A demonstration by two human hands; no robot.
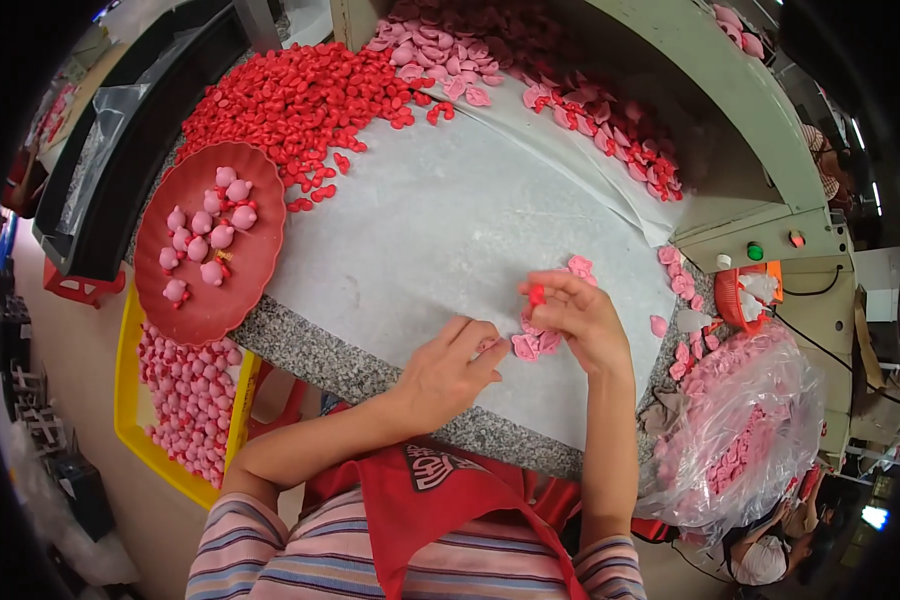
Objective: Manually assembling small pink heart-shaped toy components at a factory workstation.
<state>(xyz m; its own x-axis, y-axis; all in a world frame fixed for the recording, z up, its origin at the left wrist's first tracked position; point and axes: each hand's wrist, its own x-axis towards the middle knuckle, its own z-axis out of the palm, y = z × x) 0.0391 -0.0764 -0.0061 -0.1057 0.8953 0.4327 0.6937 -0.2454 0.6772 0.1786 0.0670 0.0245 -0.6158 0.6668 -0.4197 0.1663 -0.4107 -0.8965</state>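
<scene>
Over the near part of the white-covered worktop, my left hand (448, 372) is closed, with the edge of a small pink piece (487, 345) showing at its fingertips. My right hand (585, 322) pinches a small red rubbery piece (537, 295) between thumb and fingers. Several curled pink pieces (532, 346) lie on the white sheet (430, 230) between the hands, and a few more pink pieces (579, 267) rest just beyond my right hand. The fingers partly hide the held pieces, so their full shape cannot be made out.
A red pile (300, 95) covers the far left. A scalloped red plate (210, 320) carries round pink figures; a yellow crate (128, 400) below holds many more. At right are a clear plastic bag (760, 400) of pink parts and a machine housing (770, 150) with a green button (755, 251).
</scene>
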